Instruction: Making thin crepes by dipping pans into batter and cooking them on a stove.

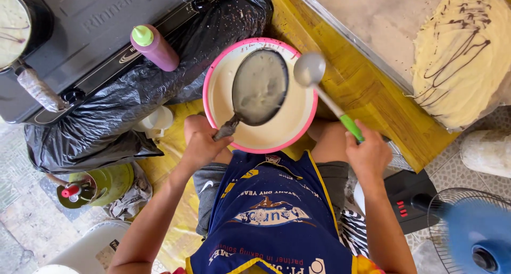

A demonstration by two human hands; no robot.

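Blue apron [271, 221], batter-coated pan [260, 86] over bowl [223, 66]

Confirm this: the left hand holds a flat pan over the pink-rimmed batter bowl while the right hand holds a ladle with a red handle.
Wrong on the handle: the head view shows the ladle in the right hand has a green handle. The left hand does hold the flat pan over the pink-rimmed batter bowl.

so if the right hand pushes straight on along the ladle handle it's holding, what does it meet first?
Probably the rim of the pink bowl of batter: the right hand points the ladle up-left over it. Height above the rim is unclear, so it might pass over.
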